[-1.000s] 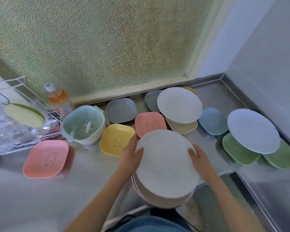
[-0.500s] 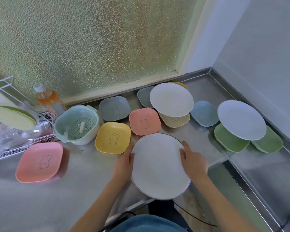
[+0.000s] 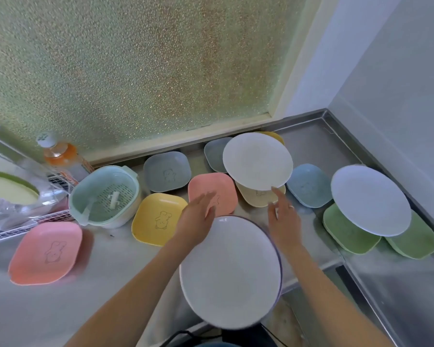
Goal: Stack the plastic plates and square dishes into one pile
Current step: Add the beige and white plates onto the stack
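Note:
A pile of round white plates (image 3: pixel 232 274) lies at the counter's front edge, partly overhanging it. My left hand (image 3: pixel 198 216) and my right hand (image 3: pixel 282 216) hover just beyond the pile, both empty with fingers spread. Another white plate (image 3: pixel 257 160) rests tilted on a beige square dish (image 3: pixel 258 197) behind them. A third white plate (image 3: pixel 370 199) lies on two green square dishes (image 3: pixel 346 232). Square dishes sit around: yellow (image 3: pixel 156 220), pink (image 3: pixel 223 189), grey (image 3: pixel 167 174), blue (image 3: pixel 308 185), and a pink one (image 3: pixel 45 252) far left.
A mint colander bowl (image 3: pixel 104 196) stands left of the yellow dish. An orange drink bottle (image 3: pixel 59 156) and a wire rack (image 3: pixel 15 221) with a green-rimmed plate sit at the far left. A frosted window backs the steel counter (image 3: pixel 110 284); a wall closes the right side.
Both hands let go of the top white plate, which now lies on the pile, and moved forward off its rim with fingers spread.

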`<state>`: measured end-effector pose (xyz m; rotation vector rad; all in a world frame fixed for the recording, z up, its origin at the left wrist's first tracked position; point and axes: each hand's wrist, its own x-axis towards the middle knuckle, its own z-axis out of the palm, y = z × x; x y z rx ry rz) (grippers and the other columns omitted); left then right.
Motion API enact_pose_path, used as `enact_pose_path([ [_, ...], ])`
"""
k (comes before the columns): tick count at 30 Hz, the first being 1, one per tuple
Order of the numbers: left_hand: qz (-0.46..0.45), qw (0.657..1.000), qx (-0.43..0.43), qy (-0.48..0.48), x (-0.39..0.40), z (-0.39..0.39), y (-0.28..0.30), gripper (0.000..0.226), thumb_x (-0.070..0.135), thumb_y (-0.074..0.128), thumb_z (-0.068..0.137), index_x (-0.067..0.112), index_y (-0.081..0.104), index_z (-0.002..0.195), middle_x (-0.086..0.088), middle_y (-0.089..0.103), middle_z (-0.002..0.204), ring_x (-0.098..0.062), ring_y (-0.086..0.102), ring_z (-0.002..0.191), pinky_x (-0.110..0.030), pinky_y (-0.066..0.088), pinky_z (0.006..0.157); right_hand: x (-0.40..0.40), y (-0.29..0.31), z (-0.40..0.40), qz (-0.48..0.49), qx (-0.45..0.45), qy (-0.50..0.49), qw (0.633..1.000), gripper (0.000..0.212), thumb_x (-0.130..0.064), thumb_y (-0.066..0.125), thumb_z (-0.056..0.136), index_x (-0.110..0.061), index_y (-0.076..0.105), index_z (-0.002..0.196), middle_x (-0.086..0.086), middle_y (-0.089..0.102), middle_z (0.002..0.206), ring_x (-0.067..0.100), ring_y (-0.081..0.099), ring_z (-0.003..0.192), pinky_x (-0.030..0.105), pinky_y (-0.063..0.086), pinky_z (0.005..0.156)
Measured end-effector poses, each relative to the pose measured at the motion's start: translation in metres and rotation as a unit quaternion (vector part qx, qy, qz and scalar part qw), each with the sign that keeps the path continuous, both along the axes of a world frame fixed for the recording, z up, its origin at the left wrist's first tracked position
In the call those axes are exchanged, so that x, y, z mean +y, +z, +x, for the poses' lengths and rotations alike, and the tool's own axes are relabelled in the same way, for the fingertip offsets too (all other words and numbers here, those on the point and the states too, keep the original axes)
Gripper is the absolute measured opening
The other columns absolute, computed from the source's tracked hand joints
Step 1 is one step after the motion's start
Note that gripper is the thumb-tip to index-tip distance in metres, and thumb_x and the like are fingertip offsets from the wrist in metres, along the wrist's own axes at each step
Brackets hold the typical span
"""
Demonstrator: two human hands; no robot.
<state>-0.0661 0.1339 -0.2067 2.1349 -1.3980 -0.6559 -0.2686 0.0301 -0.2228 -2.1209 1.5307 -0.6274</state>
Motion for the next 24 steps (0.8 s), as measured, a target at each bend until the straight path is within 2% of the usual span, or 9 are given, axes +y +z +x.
enact_pose_path([
  [4, 0.043, 0.998, 0.055, 0.007, -0.063, -0.018, -0.001, 0.037, 0.023, 0.037, 0.100, 0.019, 0.046, 0.135, -0.007, 0.056, 0.133, -0.026, 0.051, 0.118, -0.029, 0.033, 0.102, -0.053, -0.006, 0.022, 0.073, -0.125, -0.019, 0.989, 0.036, -0.012, 0.046, 0.095, -0.021, 0.045, 0.131, 0.002, 0.055, 0.084, 0.005, 0.050, 0.068, 0.006, 0.041, 0.062],
  [6, 0.052, 0.995, 0.066, 0.054, -0.087, -0.028, -0.003, 0.035, 0.022, 0.034, 0.100, 0.018, 0.051, 0.130, -0.010, 0.062, 0.124, -0.027, 0.056, 0.109, -0.030, 0.036, 0.097, -0.069, -0.014, 0.026, 0.108, -0.137, -0.049, 0.983, 0.033, -0.014, 0.044, 0.095, -0.023, 0.045, 0.127, 0.001, 0.053, 0.076, 0.011, 0.051, 0.064, 0.010, 0.045, 0.062],
  [8, 0.069, 0.991, 0.072, 0.087, -0.105, -0.035, -0.006, 0.035, 0.021, 0.032, 0.100, 0.019, 0.051, 0.129, -0.009, 0.062, 0.121, -0.027, 0.058, 0.104, -0.032, 0.038, 0.094, -0.079, -0.022, 0.026, 0.161, -0.154, -0.093, 0.970, 0.028, -0.018, 0.041, 0.095, -0.027, 0.044, 0.122, 0.006, 0.056, 0.079, 0.025, 0.058, 0.071, 0.037, 0.054, 0.071],
  [10, 0.068, 0.984, 0.119, 0.117, -0.116, -0.040, -0.012, 0.034, 0.021, 0.034, 0.100, 0.020, 0.050, 0.130, -0.006, 0.061, 0.122, -0.021, 0.057, 0.101, -0.022, 0.033, 0.083, -0.085, -0.028, 0.025, 0.198, -0.165, -0.107, 0.960, 0.026, -0.020, 0.039, 0.096, -0.026, 0.043, 0.121, 0.004, 0.056, 0.083, 0.028, 0.060, 0.078, 0.047, 0.055, 0.073],
  [11, 0.061, 0.978, 0.150, 0.131, -0.119, -0.042, -0.014, 0.033, 0.021, 0.036, 0.099, 0.019, 0.050, 0.129, -0.004, 0.061, 0.122, -0.017, 0.056, 0.099, -0.017, 0.027, 0.078, -0.088, -0.031, 0.024, 0.207, -0.170, -0.105, 0.958, 0.026, -0.020, 0.040, 0.096, -0.023, 0.044, 0.122, 0.001, 0.055, 0.084, 0.023, 0.059, 0.078, 0.045, 0.054, 0.073],
  [14, 0.047, 0.965, 0.191, 0.173, -0.129, -0.044, -0.018, 0.029, 0.022, 0.045, 0.096, 0.018, 0.055, 0.122, -0.001, 0.062, 0.113, -0.012, 0.053, 0.092, -0.018, 0.028, 0.074, -0.099, -0.035, 0.021, 0.217, -0.184, -0.100, 0.953, 0.026, -0.017, 0.045, 0.096, -0.017, 0.047, 0.122, -0.008, 0.054, 0.089, 0.000, 0.051, 0.072, 0.007, 0.042, 0.061],
  [15, 0.047, 0.962, 0.195, 0.186, -0.132, -0.043, -0.019, 0.027, 0.023, 0.047, 0.095, 0.019, 0.057, 0.120, 0.001, 0.062, 0.108, -0.013, 0.054, 0.092, -0.017, 0.030, 0.070, -0.102, -0.034, 0.021, 0.225, -0.190, -0.097, 0.951, 0.026, -0.016, 0.047, 0.095, -0.016, 0.048, 0.121, -0.008, 0.055, 0.090, -0.002, 0.050, 0.071, 0.004, 0.041, 0.058],
  [18, 0.049, 0.957, 0.195, 0.211, -0.136, -0.042, -0.022, 0.025, 0.026, 0.049, 0.093, 0.023, 0.060, 0.116, 0.007, 0.060, 0.101, -0.014, 0.055, 0.093, -0.019, 0.037, 0.076, -0.112, -0.028, 0.018, 0.259, -0.223, -0.095, 0.935, 0.026, -0.010, 0.052, 0.091, -0.017, 0.052, 0.115, 0.000, 0.056, 0.109, 0.011, 0.057, 0.089, 0.017, 0.053, 0.074],
  [24, -0.002, 0.918, 0.274, 0.288, -0.123, -0.045, -0.016, 0.022, 0.029, 0.053, 0.092, 0.029, 0.047, 0.112, 0.000, 0.064, 0.093, -0.019, 0.064, 0.084, -0.032, 0.052, 0.075, -0.115, -0.002, 0.011, 0.377, -0.371, -0.131, 0.839, 0.036, 0.005, 0.048, 0.087, -0.019, 0.060, 0.111, -0.011, 0.051, 0.099, 0.025, 0.058, 0.101, 0.029, 0.059, 0.067],
])
